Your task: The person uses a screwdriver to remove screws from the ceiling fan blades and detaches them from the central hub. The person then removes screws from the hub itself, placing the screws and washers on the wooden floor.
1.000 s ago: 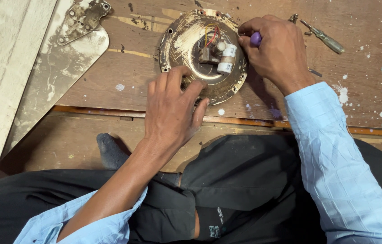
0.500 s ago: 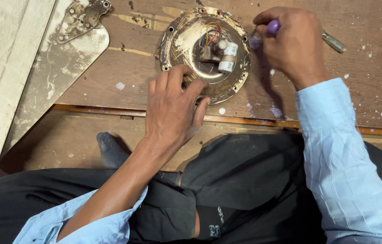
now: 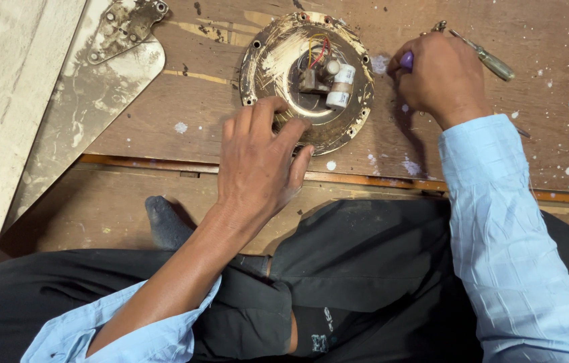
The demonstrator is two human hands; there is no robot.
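**Right hand pulls off the disc, tool in fist**

I see the left hand [image 3: 257, 165] spread flat on the near rim of the disc [image 3: 277, 60], a round, worn brass-coloured metal plate lying on the wooden board [image 3: 183, 101]. Its fingers are apart and pressing down, not gripping anything, just pinning the plate in place. In the middle of the disc sit two small white cylinders [image 3: 338, 86] and a bundle of coloured wires [image 3: 318, 48].

The change is on the other side. A second ago the right hand [image 3: 442, 77] was over the disc's right edge, working close to the cylinders. Now it has moved clear to the right and rests on the bare board, just beside the rim but apart from it. It is closed in a fist around a tool with a purple handle [image 3: 407, 60]; only the handle's end shows, so I cannot tell what tip it has. I read that as a pause at that spot on the disc, while the left hand has stayed put and keeps the plate steady.

Behind the right hand lies a screwdriver [image 3: 489, 59] with a pale handle, untouched. At far left a pale fan blade [image 3: 76, 114] with its metal bracket [image 3: 123, 27] lies well apart from both hands. My crossed legs in black trousers [image 3: 365, 282] fill the bottom of the view.
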